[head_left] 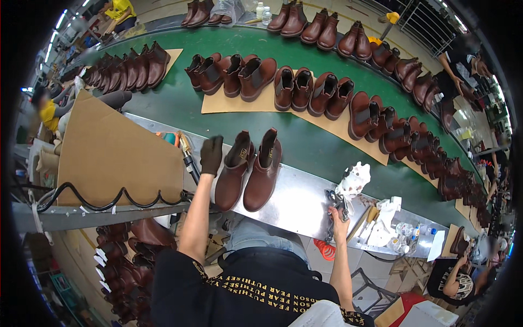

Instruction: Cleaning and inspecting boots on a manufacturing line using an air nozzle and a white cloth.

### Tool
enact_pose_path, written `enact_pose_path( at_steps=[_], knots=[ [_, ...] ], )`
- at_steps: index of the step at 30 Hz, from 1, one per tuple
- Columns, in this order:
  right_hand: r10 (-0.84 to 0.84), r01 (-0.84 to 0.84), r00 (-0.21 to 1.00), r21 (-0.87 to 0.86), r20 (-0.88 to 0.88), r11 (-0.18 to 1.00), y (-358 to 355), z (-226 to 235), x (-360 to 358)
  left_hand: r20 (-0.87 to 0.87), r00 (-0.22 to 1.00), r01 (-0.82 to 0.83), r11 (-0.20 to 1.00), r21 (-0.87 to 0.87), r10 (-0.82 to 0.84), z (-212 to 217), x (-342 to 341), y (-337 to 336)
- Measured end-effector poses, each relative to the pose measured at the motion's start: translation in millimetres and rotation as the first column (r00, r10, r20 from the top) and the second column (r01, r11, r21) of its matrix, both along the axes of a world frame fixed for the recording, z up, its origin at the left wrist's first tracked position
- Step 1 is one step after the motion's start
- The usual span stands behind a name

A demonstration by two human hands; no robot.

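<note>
My left hand (211,155), in a dark glove, is beside a pair of brown ankle boots on the metal bench top. Its fingers look stretched out, and nothing shows in them. The left boot (230,188) of the pair is nearest to it; the right boot (262,185) stands close by. Both have their toes toward me. Farther right, my bare right hand (339,216) is closed around what looks like a dark spray gun (339,200). A white, brown-spotted cover (355,180) sits over the gun's far end.
Brown boots (252,80) stand in rows on cardboard along the green belt (234,121). A cardboard sheet (117,155) and a black coiled hose (109,196) are at left. Brushes (366,219), white cloth (384,218) and bottles (403,229) lie at right. Other people work nearby.
</note>
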State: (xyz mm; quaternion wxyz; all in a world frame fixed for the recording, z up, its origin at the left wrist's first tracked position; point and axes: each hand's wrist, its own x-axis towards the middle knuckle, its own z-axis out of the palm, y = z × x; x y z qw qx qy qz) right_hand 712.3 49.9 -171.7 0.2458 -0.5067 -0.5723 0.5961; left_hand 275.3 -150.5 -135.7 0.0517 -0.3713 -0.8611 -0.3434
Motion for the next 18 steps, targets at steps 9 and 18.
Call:
enact_pose_path(
  at_steps=[9,18],
  knots=[
    [-0.023,0.022,0.999,-0.022,-0.024,0.999,7,4,18,0.485,0.875,0.365,0.664,-0.653,-0.005,73,46,115],
    [0.019,-0.022,0.999,-0.086,-0.043,0.996,4,4,10,0.42,0.886,0.464,0.375,-0.803,-0.196,189,-224,128]
  ],
)
